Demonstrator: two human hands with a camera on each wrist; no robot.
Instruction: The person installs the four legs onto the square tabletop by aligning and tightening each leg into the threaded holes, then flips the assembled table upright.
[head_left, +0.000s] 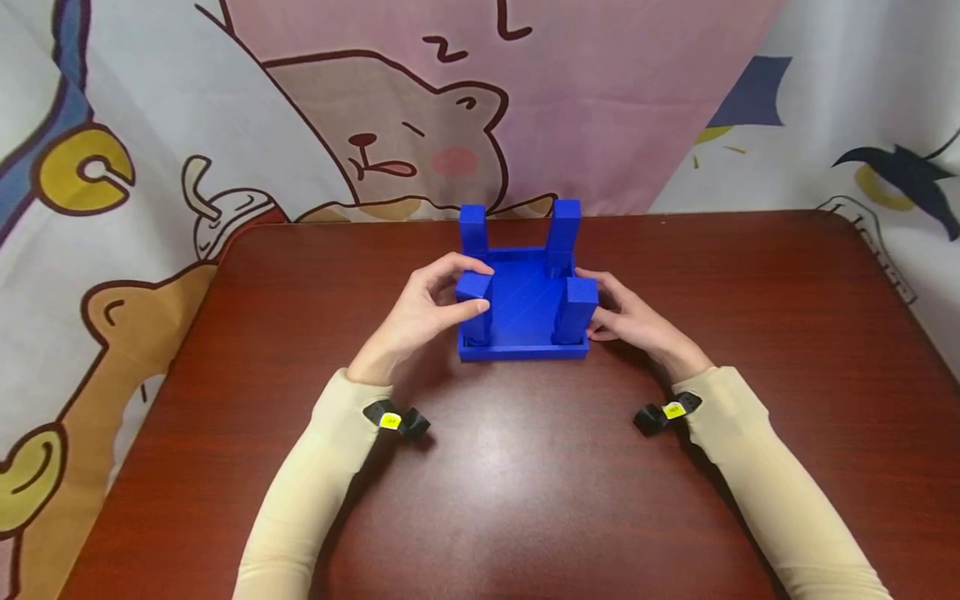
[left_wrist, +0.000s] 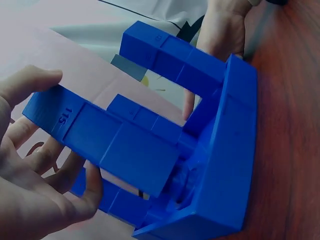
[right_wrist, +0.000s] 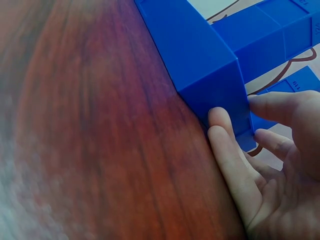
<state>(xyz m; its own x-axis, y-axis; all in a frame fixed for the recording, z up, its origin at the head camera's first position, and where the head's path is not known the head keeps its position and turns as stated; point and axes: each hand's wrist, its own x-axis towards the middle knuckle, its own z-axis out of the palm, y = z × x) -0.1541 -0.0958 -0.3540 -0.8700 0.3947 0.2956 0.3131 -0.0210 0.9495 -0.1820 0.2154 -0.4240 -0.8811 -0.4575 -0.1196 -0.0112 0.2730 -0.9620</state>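
Observation:
On the table sits a blue square base [head_left: 522, 352] with a raised rim and an upright block-like post at each corner. My left hand [head_left: 427, 304] holds the near-left post [left_wrist: 95, 131], thumb and fingers on opposite sides. That post bears raised digits near its top and stands slightly turned against the rim. A dark rounded recess or part shows below its lower end in the left wrist view. My right hand [head_left: 630, 317] is at the base's right side; its fingertips touch the outer side wall [right_wrist: 220, 95], close to the near-right post [head_left: 576, 308].
The far-left post [head_left: 473, 229] and far-right post [head_left: 564, 233] rise at the back. A brown wooden tabletop [head_left: 517, 483] extends around the base. Behind it hangs a printed cloth [head_left: 600, 100] with cartoon bears. Each wrist wears a black strap.

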